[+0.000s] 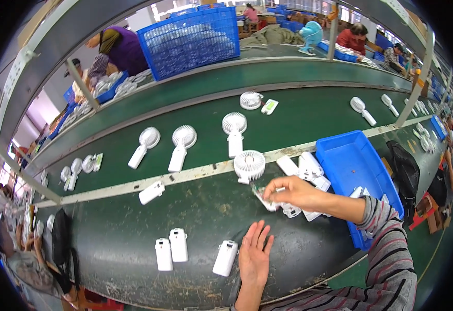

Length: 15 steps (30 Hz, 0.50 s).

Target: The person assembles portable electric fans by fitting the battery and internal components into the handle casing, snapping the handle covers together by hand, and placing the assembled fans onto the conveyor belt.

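My right hand (295, 193) reaches in from the right, fingertips closed on an opened white fan handle (268, 203) with a bit of green circuit board showing. Touching or very near that handle is a round white fan head (249, 165), resting at the metal rail. My left hand (255, 255) is open, fingers stretched out and holding nothing. Just left of it lies a white handle casing (225, 258). Farther left, two similar casings (178, 244) lie side by side, and another casing (152, 192) sits near the rail.
A blue tray (343, 139) with several white parts stands at the right, more white parts (309, 168) beside it. Beyond the rail, a green conveyor belt (205, 122) carries several handheld fans (184, 140). A large blue crate (187, 44) stands at the back. Co-workers sit farther off.
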Each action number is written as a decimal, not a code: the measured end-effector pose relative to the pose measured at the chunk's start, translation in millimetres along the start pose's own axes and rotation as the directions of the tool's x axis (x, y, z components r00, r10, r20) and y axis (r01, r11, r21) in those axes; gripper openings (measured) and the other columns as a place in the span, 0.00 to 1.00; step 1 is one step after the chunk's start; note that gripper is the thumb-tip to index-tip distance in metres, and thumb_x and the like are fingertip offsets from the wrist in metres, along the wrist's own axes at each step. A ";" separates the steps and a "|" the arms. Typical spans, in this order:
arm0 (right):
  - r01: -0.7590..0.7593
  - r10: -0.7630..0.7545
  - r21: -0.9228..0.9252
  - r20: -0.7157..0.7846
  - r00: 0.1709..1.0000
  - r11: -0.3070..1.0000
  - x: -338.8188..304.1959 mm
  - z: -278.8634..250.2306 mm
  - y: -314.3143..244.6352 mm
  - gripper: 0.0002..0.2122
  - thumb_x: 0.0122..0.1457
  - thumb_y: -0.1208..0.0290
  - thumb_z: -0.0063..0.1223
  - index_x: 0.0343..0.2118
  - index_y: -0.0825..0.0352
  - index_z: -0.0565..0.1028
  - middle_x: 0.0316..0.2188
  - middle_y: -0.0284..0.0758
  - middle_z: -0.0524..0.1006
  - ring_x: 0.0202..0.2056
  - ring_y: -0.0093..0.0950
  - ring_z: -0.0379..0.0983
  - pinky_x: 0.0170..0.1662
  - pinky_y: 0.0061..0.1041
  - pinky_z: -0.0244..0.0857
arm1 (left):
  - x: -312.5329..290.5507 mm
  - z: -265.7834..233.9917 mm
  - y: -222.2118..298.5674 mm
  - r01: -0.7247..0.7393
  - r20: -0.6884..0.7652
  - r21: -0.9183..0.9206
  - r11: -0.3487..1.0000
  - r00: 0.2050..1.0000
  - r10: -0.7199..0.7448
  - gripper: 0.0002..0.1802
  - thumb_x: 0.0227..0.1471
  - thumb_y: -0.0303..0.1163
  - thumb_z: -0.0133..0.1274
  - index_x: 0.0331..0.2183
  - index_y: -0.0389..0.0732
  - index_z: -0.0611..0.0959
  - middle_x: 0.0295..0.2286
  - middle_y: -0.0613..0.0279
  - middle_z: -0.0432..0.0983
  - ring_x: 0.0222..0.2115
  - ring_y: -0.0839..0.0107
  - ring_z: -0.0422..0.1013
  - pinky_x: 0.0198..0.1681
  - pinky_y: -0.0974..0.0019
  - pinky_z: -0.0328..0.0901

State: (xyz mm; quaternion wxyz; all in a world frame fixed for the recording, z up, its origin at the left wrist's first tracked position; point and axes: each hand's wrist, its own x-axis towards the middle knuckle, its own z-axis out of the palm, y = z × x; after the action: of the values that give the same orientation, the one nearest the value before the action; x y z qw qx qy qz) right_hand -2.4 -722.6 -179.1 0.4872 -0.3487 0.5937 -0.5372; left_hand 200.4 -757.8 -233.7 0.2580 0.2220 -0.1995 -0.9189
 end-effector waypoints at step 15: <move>-0.044 -0.093 -0.744 -0.141 0.986 0.667 30.6 45.9 13.8 0.32 0.44 0.57 0.64 0.48 0.73 0.66 0.37 0.44 0.73 0.33 0.31 0.73 0.36 0.28 0.68 | -11.5 -22.4 -10.7 0.263 0.100 -0.012 0.965 0.960 -0.261 0.18 0.54 0.26 0.50 0.47 0.40 0.69 0.42 0.55 0.73 0.37 0.68 0.72 0.38 0.70 0.67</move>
State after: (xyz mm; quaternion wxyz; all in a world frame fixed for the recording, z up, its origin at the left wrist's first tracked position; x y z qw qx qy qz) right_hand 34.2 -762.5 -196.5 0.2436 -0.4789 0.7949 -0.2819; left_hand 216.5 -748.5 -253.8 0.1269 0.1980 -0.1693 -0.9571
